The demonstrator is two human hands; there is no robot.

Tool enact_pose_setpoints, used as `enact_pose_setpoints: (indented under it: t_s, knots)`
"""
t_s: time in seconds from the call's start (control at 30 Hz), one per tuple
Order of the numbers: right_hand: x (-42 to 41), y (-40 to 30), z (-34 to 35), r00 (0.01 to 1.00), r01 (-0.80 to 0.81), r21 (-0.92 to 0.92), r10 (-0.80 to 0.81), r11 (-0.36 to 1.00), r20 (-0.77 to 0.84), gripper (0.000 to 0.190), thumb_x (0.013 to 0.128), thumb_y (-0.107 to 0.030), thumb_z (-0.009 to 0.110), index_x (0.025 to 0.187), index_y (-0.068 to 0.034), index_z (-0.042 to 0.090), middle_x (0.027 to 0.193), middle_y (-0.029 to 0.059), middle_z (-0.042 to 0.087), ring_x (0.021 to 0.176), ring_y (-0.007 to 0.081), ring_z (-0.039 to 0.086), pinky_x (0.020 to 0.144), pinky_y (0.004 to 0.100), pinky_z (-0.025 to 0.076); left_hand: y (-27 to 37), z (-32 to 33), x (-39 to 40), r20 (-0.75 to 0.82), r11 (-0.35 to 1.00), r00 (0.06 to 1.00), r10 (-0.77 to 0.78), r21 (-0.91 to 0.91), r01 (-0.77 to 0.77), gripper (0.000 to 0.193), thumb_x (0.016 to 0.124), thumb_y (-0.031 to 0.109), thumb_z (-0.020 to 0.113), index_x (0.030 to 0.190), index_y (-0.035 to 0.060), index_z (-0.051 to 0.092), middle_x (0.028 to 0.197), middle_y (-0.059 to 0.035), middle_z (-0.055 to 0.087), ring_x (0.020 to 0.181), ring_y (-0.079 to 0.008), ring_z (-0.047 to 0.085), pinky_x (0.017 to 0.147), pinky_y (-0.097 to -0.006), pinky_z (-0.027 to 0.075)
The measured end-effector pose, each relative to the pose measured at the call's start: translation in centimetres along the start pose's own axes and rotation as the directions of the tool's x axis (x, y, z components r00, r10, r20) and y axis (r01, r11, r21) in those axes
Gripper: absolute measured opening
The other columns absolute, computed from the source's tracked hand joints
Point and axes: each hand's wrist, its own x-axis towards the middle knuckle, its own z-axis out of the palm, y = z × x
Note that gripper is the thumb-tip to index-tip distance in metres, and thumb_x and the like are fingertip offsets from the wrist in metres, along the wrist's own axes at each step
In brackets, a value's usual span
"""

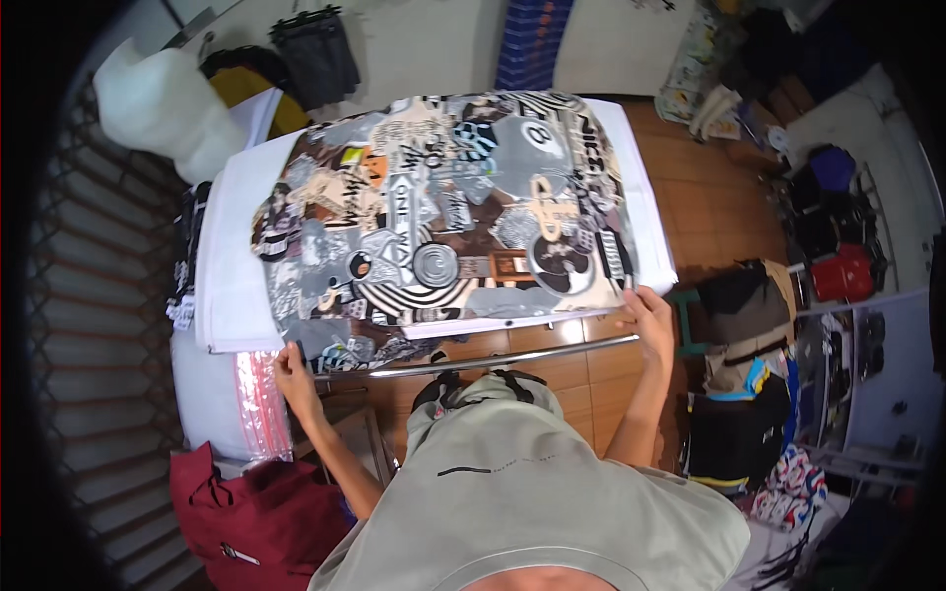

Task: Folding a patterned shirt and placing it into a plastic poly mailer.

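A large piece of printed fabric (pixel 473 207) with a dense collage of lettering, stripes, a checkered patch and an eight-ball lies spread over a white-covered table (pixel 229 295). Part of it hangs below the table's near edge at the left. My left hand (pixel 295 375) pinches this fabric near its lower left corner. At the lower right corner, my right hand (pixel 652 325) holds the edge between thumb and fingers, the other fingers loosely spread. Small wrinkles show across the print.
A metal bar (pixel 488 363) runs between the table and me. Left of me are a plastic-wrapped pack (pixel 214 399) and a dark red bag (pixel 255 517). Folded clothes (pixel 739 428) are stacked at the right. A white bulky form (pixel 159 111) stands at the far left.
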Motion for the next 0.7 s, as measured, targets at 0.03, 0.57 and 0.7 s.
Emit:
enact_pose_setpoints:
  t_s: [0.03, 0.57, 0.7]
  knots:
    - [0.2, -0.3, -0.4, 0.999, -0.009, 0.012, 0.009, 1.0, 0.041, 0.017, 0.092, -0.02, 0.07, 0.099, -0.005, 0.065, 0.085, 0.0025, 0.065, 0.081, 0.0121, 0.066, 0.056, 0.0278, 0.053, 2.2, 0.2, -2.2, 0.135, 0.977, 0.974, -0.183, -0.086, 0.195, 0.031, 0.096, 0.035, 0.068, 0.095, 0.0047, 0.063, 0.074, 0.0064, 0.046, 0.063, -0.0023, 0.036, 0.053, -0.0205, 0.029]
    - [0.4, -0.5, -0.7, 0.95, 0.069, -0.033, -0.055, 0.997, 0.309, 0.017, 0.094, -0.012, 0.068, 0.106, -0.002, 0.063, 0.093, 0.0082, 0.069, 0.075, 0.0134, 0.067, 0.062, 0.0255, 0.056, 3.7, 0.9, -5.5, 0.149, 0.957, 0.979, -0.141, -0.234, 0.174, 0.044, 0.101, 0.037, 0.058, 0.114, -0.0042, 0.062, 0.112, -0.0077, 0.062, 0.096, -0.0136, 0.056, 0.084, -0.0292, 0.047]
    - [0.2, -0.4, -1.3, 0.952, 0.04, -0.103, -0.007, 0.994, 0.305, 0.021, 0.094, -0.011, 0.065, 0.113, -0.002, 0.062, 0.1, 0.0079, 0.07, 0.082, 0.0145, 0.067, 0.064, 0.0286, 0.058, 4.8, -0.3, -7.2, 0.328, 0.959, 0.903, -0.278, 0.04, 0.28, 0.053, 0.097, 0.041, 0.063, 0.12, -0.007, 0.059, 0.112, -0.013, 0.062, 0.097, -0.0205, 0.061, 0.083, -0.0345, 0.051]
